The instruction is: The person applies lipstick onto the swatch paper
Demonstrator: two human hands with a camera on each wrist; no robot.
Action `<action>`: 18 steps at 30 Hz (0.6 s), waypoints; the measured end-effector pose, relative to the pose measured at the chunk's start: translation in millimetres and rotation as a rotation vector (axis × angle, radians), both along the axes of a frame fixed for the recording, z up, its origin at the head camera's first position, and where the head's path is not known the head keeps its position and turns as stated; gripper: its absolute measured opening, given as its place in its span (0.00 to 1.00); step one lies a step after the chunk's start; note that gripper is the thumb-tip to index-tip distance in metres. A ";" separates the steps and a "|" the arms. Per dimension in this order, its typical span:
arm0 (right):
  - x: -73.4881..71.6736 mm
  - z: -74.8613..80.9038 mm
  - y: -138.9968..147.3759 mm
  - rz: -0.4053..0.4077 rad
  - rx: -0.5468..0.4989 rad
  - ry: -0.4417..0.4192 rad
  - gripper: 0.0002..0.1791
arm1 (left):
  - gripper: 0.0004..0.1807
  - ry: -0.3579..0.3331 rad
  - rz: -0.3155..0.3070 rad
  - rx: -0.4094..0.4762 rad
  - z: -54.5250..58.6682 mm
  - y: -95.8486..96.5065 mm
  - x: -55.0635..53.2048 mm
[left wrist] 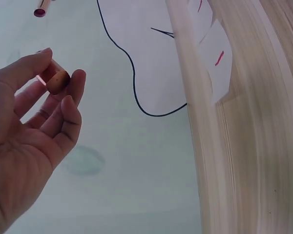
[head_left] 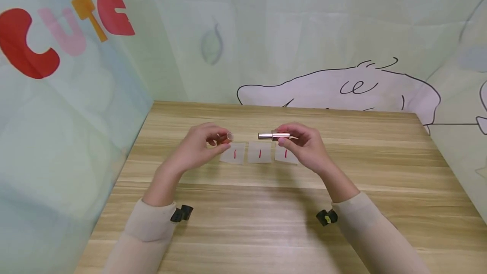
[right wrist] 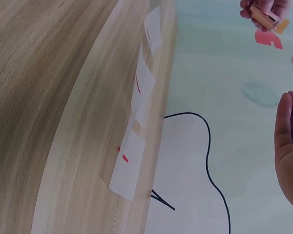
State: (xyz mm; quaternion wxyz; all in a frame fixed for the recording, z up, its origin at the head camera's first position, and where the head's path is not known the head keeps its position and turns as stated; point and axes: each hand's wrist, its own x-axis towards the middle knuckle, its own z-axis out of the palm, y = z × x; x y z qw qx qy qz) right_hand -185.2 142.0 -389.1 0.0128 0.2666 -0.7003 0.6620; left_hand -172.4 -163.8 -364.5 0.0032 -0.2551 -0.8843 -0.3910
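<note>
My left hand (head_left: 199, 145) pinches a rose-gold lipstick cap (head_left: 230, 137) between thumb and fingers. Its round open end faces right, toward the other hand. In the left wrist view the cap (left wrist: 58, 80) shows a shiny copper-coloured side. Opposite, my right hand (head_left: 307, 147) grips the lipstick tube (head_left: 265, 136) by its base, holding it level with the silvery inner sleeve pointing left. A gap separates cap and tube, and both are above the table. At the left wrist view's top edge, the tube's end (left wrist: 40, 12) looks dark pink inside.
Three white paper squares lie in a row beneath the hands, the middle one (head_left: 260, 153) and its neighbours each bearing a red stroke. They rest on a wood-grain table (head_left: 243, 223). Printed cloth (head_left: 182, 45) hangs behind and at the sides.
</note>
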 end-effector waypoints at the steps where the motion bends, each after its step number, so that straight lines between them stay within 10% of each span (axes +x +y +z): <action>1: 0.0 -0.1 -0.2 0.002 0.003 0.003 0.14 | 0.07 0.007 -0.011 -0.006 0.3 2.0 -0.5; 18: 4.3 -4.0 -12.9 0.028 0.067 0.007 0.12 | 0.07 0.077 -0.162 -0.004 1.4 32.7 -2.9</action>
